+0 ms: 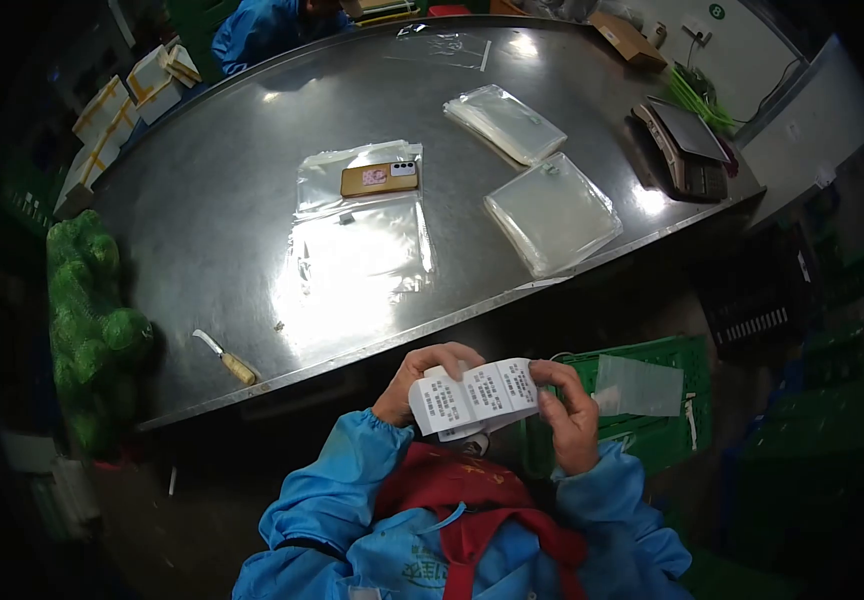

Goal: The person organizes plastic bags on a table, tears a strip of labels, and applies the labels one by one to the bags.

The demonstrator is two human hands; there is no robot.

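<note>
My left hand (pixel 420 378) and my right hand (pixel 569 415) grip opposite ends of a white strip of printed labels (pixel 477 395), just in front of the table edge. The strip is folded, with several printed blocks facing up. On the metal table (pixel 222 220), a gold phone (pixel 380 179) lies on a stack of clear plastic bags (pixel 357 245). Two more stacks of clear bags, one farther back (pixel 507 122) and one nearer (pixel 554 215), lie to the right. A knife with a wooden handle (pixel 237 367) rests near the front edge.
Green produce in net bags (pixel 87 320) sits at the table's left end. A scale (pixel 687 150) stands at the right end. Below the edge is a green crate (pixel 667 445). Foam boxes (pixel 107 115) stand back left, near a person in blue (pixel 277 32).
</note>
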